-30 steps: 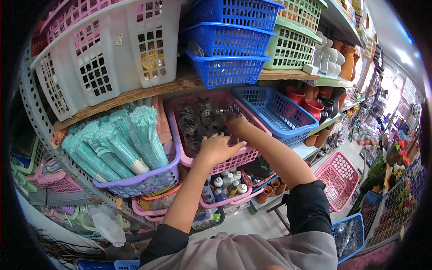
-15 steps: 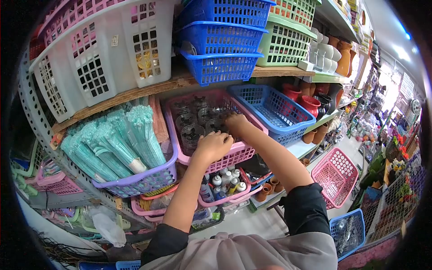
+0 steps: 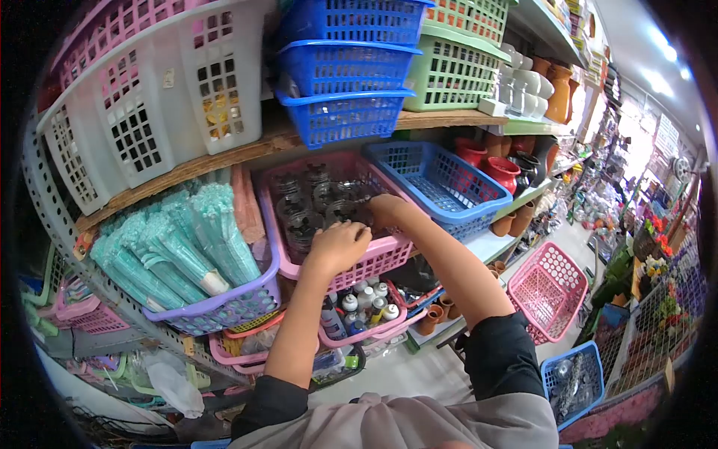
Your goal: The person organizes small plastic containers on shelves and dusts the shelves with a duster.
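Both my hands reach into a pink basket on the shelf, which holds several clear round jar-like containers with dark pieces on top. My left hand bends over the basket's near side, its fingers curled together against a clear container. Just beyond it, to the right, my right hand is lowered among the containers with its fingers closed. The fingertips of both hands are hidden, and I cannot make out what they grip.
Left of the pink basket stands a purple basket of wrapped turquoise bundles. A blue basket is on its right. Stacked blue baskets overhang from the shelf above. Bottles sit below; a pink basket stands on the floor.
The whole view has shifted slightly, so the shelves and baskets sit a little further left. My hands stay in the same pink basket, with only a small change in finger position.
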Motion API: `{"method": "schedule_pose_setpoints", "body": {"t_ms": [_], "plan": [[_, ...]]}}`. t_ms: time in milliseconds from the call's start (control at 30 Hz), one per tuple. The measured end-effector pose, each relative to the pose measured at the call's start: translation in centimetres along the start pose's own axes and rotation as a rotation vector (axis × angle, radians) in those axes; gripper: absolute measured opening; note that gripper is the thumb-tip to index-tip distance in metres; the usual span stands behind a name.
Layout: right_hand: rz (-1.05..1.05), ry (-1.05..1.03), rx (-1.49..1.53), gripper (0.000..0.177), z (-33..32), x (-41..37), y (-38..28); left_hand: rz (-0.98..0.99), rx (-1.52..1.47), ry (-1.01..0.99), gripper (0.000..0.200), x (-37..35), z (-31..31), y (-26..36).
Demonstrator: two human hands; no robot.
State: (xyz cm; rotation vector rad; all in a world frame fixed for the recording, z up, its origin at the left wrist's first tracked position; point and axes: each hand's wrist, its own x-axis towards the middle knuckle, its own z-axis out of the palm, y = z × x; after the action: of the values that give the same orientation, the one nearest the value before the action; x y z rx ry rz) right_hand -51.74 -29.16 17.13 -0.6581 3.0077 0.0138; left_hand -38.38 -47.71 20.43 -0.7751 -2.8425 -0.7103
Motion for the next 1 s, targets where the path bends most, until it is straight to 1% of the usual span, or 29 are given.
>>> {"method": "schedule_pose_setpoints", "body": {"t_ms": [33, 67, 100, 167, 200, 233, 267, 300, 367, 400, 433, 467, 500, 533, 567, 600, 633, 667, 700, 767, 800, 833, 867, 900, 967, 1000], "plan": [[-0.012, -0.01, 0.033, 0.048, 0.0, -0.5, 0.2, 0.009, -0.026, 0.032, 0.046, 0.1, 0.1, -0.1], [-0.135, 0.092, 0.144, 0.042, 0.0, -1.6, 0.8, 0.021, -0.046, 0.087, 0.046, 0.3, 0.3, -0.2], [-0.113, 0.089, 0.149, 0.042, -0.5, -3.1, 0.8, 0.081, -0.077, 0.128, 0.043, 0.5, 0.5, -0.4], [-0.284, 0.606, 0.331, 0.033, -1.6, -6.5, 0.7, 0.289, -0.087, 0.262, 0.036, 0.7, 0.5, -0.3], [-0.251, 0.605, 0.331, 0.033, -2.5, -8.6, 0.7, 0.374, -0.09, 0.287, 0.034, 0.7, 0.0, 0.2], [-0.311, 0.667, 0.396, 0.029, -3.7, -11.0, 0.7, 0.46, -0.097, 0.313, 0.032, 0.5, -0.5, 1.0], [-0.37, 0.732, 0.457, 0.026, -4.9, -13.7, 0.6, 0.497, -0.091, 0.351, 0.03, 0.4, -0.6, 1.7], [-0.33, 0.735, 0.45, 0.026, -6.0, -17.0, 0.4, 0.556, -0.121, 0.405, 0.03, 0.0, -1.1, 3.6], [-0.211, 0.669, 0.483, 0.021, -7.4, -24.1, -0.5, 0.626, -0.23, 0.41, 0.028, -0.6, -0.9, 7.2], [-0.149, 0.666, 0.512, 0.019, -7.8, -27.6, -0.9, 0.647, -0.337, 0.401, 0.024, -0.6, -0.2, 9.0], [-0.085, 0.664, 0.544, 0.017, -7.4, -30.9, -1.0, 0.677, -0.362, 0.374, 0.024, -0.6, 0.8, 10.8], [-0.073, 0.708, 0.503, 0.013, -6.4, -33.8, -0.4, 0.714, -0.439, 0.317, 0.019, -0.8, 2.0, 12.7], [-0.005, 0.707, 0.503, 0.012, -6.1, -37.3, -0.6, 0.751, -0.516, 0.26, 0.015, -0.9, 3.2, 14.7], [0.085, 0.718, 0.524, 0.012, -5.1, -40.6, -0.4, 0.733, -0.681, 0.182, 0.018, -1.0, 5.0, 16.9], [0.173, 0.73, 0.542, 0.013, -4.2, -43.9, -0.2, 0.777, -0.669, 0.117, 0.019, -1.1, 6.5, 18.9], [0.218, 0.739, 0.535, 0.013, -3.2, -47.2, -0.1, 0.806, -0.713, 0.043, 0.019, -1.1, 8.4, 20.8], [0.363, 0.753, 0.535, 0.013, -2.3, -50.4, 0.0, 0.833, -0.755, -0.033, 0.018, -1.1, 10.2, 22.8], [0.508, 0.767, 0.535, 0.013, -1.1, -53.6, 0.0, 0.813, -0.855, -0.09, 0.015, -1.7, 12.0, 25.3], [0.591, 0.815, 0.559, 0.014, 0.8, -56.7, 0.5, 0.791, -0.854, -0.159, 0.015, -2.1, 14.2, 27.2], [0.873, 0.864, 0.64, 0.016, 4.1, -62.6, 0.4, 0.688, -0.892, -0.413, 0.02, -3.7, 17.9, 30.9], [0.992, 0.914, 0.668, 0.018, 6.7, -65.5, 0.6, 0.722, -0.858, -0.493, 0.024, -4.3, 20.2, 32.3], [1.111, 0.964, 0.696, 0.019, 9.8, -68.4, 1.0, 0.833, -0.913, -0.48, 0.024, -5.0, 22.6, 34.2], [1.231, 0.978, 0.739, 0.023, 13.1, -71.4, 1.1, 0.837, -0.931, -0.578, 0.025, -5.6, 25.4, 35.7], [1.369, 0.942, 0.683, 0.024, 14.9, -73.7, 0.6, 0.837, -0.948, -0.674, 0.025, -6.4, 27.9, 37.2], [1.568, 0.891, 0.638, 0.026, 19.1, -77.7, -0.7, 0.735, -0.902, -0.897, 0.027, -8.6, 31.5, 40.2], [1.631, 0.827, 0.486, 0.027, 21.7, -79.5, -1.2, 0.791, -0.861, -0.925, 0.027, -9.4, 34.2, 41.2]]}}
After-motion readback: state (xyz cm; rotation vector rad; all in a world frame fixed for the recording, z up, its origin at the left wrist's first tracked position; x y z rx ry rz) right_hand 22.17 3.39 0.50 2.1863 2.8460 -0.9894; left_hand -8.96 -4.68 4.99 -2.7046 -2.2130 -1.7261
